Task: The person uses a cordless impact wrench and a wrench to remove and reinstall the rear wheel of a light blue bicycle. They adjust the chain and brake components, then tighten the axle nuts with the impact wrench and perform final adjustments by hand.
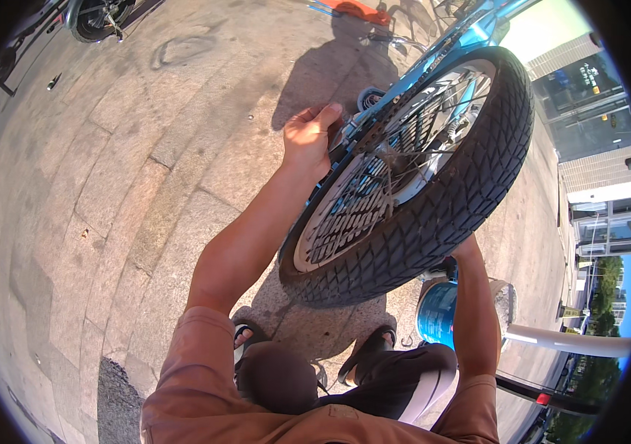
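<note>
A bicycle wheel with a thick, knobbly black tyre (434,214) stands tilted in front of me, its silver spokes showing. It is mounted in a light blue bicycle frame (478,33), and a chain (397,111) runs along the frame's left side. My left hand (311,133) is at the wheel's left side by the axle, its fingers curled in and the thumb on top; what they grip is hidden. On the other side, my right hand (466,249) reaches behind the tyre's lower right, so its fingers do not show.
A blue bucket (437,311) stands beside my right forearm. A white pole (571,340) lies across the right side. Another bicycle's wheel (101,16) is at the far left, and an orange item (360,11) lies on the stone paving (145,185) at the far side.
</note>
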Tool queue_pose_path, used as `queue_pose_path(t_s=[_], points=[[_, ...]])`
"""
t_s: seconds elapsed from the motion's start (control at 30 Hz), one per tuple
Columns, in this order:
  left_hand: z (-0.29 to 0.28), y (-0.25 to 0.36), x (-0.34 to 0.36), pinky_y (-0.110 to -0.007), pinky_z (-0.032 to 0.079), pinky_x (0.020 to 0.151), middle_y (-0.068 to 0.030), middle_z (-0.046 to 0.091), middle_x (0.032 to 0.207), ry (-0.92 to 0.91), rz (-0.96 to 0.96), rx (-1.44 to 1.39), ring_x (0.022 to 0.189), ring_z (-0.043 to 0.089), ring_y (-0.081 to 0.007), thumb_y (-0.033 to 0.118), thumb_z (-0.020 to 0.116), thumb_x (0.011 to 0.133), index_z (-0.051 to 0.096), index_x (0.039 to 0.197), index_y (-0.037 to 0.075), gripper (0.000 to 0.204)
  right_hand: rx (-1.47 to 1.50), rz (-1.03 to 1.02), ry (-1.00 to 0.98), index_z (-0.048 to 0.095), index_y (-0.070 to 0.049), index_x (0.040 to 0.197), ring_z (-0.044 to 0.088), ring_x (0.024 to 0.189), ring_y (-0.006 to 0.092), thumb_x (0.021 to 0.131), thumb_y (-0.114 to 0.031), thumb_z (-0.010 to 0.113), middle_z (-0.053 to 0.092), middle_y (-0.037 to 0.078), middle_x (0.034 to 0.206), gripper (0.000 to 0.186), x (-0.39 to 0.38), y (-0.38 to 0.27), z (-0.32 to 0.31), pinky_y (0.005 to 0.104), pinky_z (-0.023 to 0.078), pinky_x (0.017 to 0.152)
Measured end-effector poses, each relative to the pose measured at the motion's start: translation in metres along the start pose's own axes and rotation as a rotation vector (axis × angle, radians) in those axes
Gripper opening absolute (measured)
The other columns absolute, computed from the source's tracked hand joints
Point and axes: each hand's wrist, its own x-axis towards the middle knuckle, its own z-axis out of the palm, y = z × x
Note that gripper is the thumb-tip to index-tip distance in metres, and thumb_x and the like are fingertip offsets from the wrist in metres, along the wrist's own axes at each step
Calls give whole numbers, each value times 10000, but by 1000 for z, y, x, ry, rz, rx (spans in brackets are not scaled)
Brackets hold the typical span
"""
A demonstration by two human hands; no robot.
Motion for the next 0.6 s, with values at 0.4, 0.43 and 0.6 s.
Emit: queue_pose_path(t_s=[0.4, 0.43, 0.6], points=[[-4, 10, 2, -272, 506, 609, -36, 640, 806, -119, -78, 167, 688, 620, -124, 70, 663, 848, 595, 977, 29, 152, 106, 35, -16, 632, -3, 906, 517, 645, 83, 954, -204, 519, 596, 0, 715, 235, 5, 6, 2, 249, 433, 607], [-4, 10, 2, -272, 504, 612, -30, 640, 803, -132, -70, 191, 690, 618, -117, 76, 662, 852, 600, 970, 36, 139, 67, 61, -7, 633, -5, 899, 515, 643, 82, 953, -199, 518, 596, -2, 712, 232, 6, 6, 2, 249, 431, 604], [-5, 8, 4, -261, 502, 601, -30, 644, 809, -114, -57, 180, 671, 612, -105, 80, 648, 862, 613, 937, 40, 92, 188, 36, -57, 640, -16, 862, 500, 629, 74, 935, -130, 503, 585, -15, 696, 193, 6, 5, 2, 246, 412, 581]])
